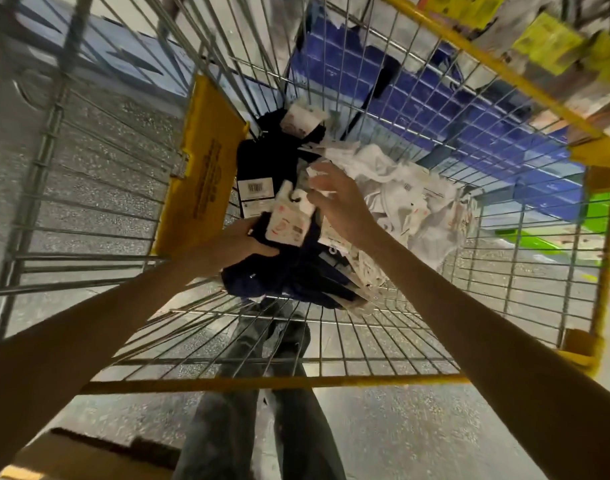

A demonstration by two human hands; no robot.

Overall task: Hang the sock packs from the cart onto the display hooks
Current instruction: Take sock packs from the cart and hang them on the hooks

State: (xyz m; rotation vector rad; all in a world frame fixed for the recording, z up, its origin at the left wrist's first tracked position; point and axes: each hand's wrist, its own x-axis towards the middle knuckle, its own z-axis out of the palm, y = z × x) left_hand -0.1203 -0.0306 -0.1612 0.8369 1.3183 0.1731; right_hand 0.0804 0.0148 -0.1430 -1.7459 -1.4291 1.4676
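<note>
Print on the yellow cart flap [206, 168] and barcode label [261, 187] is unreadable.

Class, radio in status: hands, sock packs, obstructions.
Left hand grips dark sock pack. Right hand beside white packs, grip unclear. All inside cart, nothing blocking.

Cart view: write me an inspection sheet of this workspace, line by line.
Surface: wire cart with yellow rim; its basket holds the stock.
Job's things: dark sock packs in hand; white sock packs heaped at right.
Clutter: yellow flap against the cart's left wall.
Hands: left hand grips the dark sock packs from below; right hand over the pile, fingers near a card, grasp unclear.
Cables: nothing seen.
Surroundings: speckled floor, blue unit beyond the cart, cardboard box bottom left, blurred yellow tags top right.
</note>
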